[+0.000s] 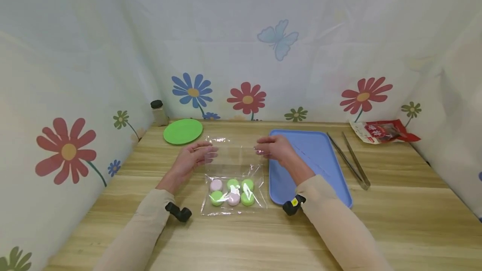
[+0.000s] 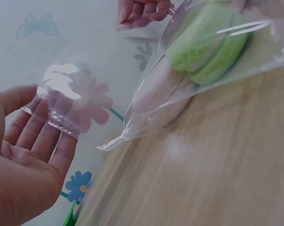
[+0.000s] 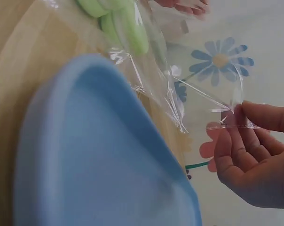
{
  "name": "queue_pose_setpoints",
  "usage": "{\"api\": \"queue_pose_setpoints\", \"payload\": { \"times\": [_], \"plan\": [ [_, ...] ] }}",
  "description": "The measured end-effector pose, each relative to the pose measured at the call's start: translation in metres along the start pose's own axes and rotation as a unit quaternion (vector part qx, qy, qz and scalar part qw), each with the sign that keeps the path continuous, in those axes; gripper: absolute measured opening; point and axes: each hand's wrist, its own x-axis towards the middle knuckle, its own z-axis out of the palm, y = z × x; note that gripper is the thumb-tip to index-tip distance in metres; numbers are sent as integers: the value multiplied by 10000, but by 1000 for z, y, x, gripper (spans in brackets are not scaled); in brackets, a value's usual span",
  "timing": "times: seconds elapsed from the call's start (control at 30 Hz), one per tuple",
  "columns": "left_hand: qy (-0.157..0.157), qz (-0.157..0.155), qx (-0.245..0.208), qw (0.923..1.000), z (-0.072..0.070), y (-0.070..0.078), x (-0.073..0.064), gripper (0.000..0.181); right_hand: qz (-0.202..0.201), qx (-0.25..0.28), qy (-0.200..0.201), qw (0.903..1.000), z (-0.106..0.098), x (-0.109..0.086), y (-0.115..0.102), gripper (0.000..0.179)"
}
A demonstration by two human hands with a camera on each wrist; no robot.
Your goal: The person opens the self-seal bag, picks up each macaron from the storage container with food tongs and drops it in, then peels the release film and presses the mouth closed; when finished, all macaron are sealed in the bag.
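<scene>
A clear plastic bag [image 1: 233,170] stands between the two hands in the head view, with several green and pale pink macarons [image 1: 247,186] in two rows at its lower end. My left hand [image 1: 191,160] pinches the left side of the bag's upper flap. In the left wrist view its thumb [image 2: 24,96] lies at the film's edge and its fingers are behind the film. On the other side, my right hand [image 1: 278,149] pinches the flap's right corner between thumb [image 3: 264,115] and fingers. The macarons sit near the tabletop, well below both hands.
A blue tray [image 1: 276,179] lies under the right forearm. To its right are metal tongs [image 1: 354,162] and a red and white packet [image 1: 384,131]. At the back left, a green plate [image 1: 183,131] lies beside a black-lidded jar [image 1: 159,114]. A flowered curtain [image 1: 218,53] hangs behind the table.
</scene>
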Motion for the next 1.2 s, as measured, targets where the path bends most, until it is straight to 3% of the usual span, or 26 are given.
{"api": "queue_pose_setpoints", "payload": {
  "times": [0.17,0.37,0.53,0.73,1.2],
  "plan": [
    [201,177,393,9989,1,4,3,36,-428,-344,142,9984,-5,-6,0,29],
    [288,437,642,9966,4,10,5,31,-724,-218,275,9968,-6,-6,-3,24],
    [270,388,618,9970,5,12,8,33,-797,-168,257,9963,-7,-5,-4,24],
    [186,334,400,9985,1,4,10,28,-783,-308,237,9962,-10,-5,0,30],
    [226,362,514,9978,-2,5,11,34,-863,-155,-129,9961,-17,-5,1,30]
  ]
}}
